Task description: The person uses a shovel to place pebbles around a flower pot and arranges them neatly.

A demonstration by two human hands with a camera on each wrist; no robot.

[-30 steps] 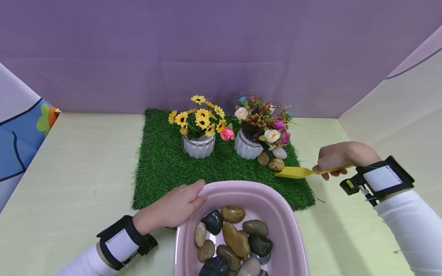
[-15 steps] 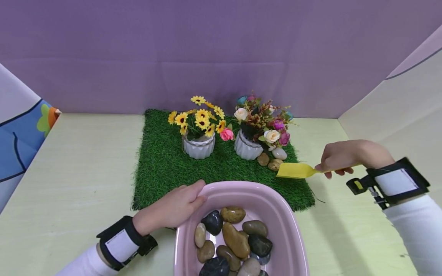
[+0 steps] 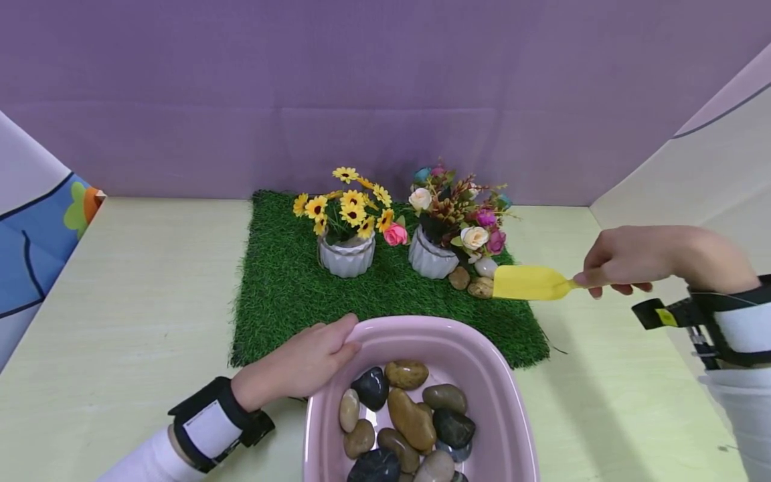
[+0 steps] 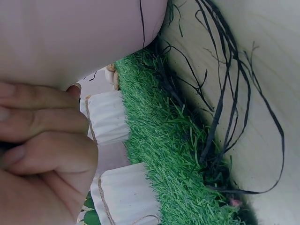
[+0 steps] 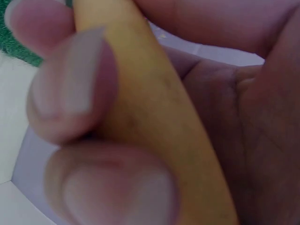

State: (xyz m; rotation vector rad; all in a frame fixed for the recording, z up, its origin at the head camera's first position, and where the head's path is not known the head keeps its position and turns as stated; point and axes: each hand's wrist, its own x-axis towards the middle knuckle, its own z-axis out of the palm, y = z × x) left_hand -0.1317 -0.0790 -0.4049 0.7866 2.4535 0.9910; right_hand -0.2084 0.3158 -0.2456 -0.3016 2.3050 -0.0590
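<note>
Shovel [image 3: 530, 282] of yellow, its handle held in my right grip [image 3: 632, 258], is over the right part of the grass mat [image 3: 289, 288], just beside pebbles [image 3: 480, 288]. My left grip [image 3: 307, 355] clasps a pink basin [image 3: 415, 324] of stones [image 3: 411, 420] at the mat's near edge; white flowerpots [image 3: 347, 260] stand toward its far edge.

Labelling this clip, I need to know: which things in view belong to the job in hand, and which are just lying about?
Likely in use:
yellow shovel, in the right hand
pink tub, gripped by the left hand
stones in the tub
three stones by the blade
grass mat beneath them

Likely background:
white pot of yellow flowers
white pot of mixed flowers
</note>
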